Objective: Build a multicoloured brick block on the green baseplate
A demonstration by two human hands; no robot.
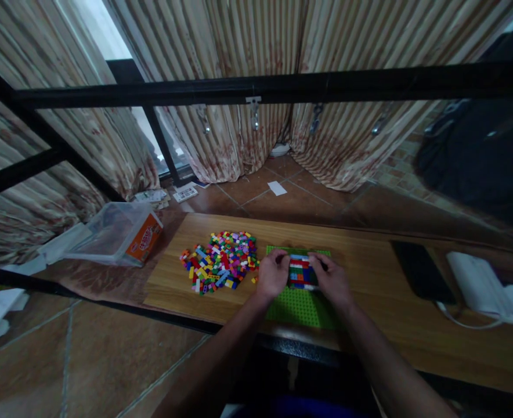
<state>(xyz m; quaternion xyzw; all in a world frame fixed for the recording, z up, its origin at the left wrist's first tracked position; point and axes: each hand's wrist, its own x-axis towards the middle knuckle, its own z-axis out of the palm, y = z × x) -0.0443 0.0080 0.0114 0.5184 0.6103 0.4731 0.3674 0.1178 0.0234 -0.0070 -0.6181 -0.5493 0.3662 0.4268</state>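
Note:
A green studded baseplate [300, 309] lies on the wooden board in front of me. On its upper part is a block of joined toy bricks [299, 273] in rows of red, blue, green, white and light blue. My left hand [274, 273] is at the block's left side, its fingers curled and closed against the upper left edge. At the right side, my right hand [329, 276] has its thumb and fingers closed on the upper right edge. Both hands partly cover the bricks and the plate, and the exact fingertip contact is hard to see.
Left of the plate is a pile of loose coloured bricks [221, 261]. A clear plastic box [112, 232] with an orange label stands beyond the board's left end. To the right lie a black phone [422, 271] and a white device [478, 284] with a cable. A black rail [256, 88] crosses ahead.

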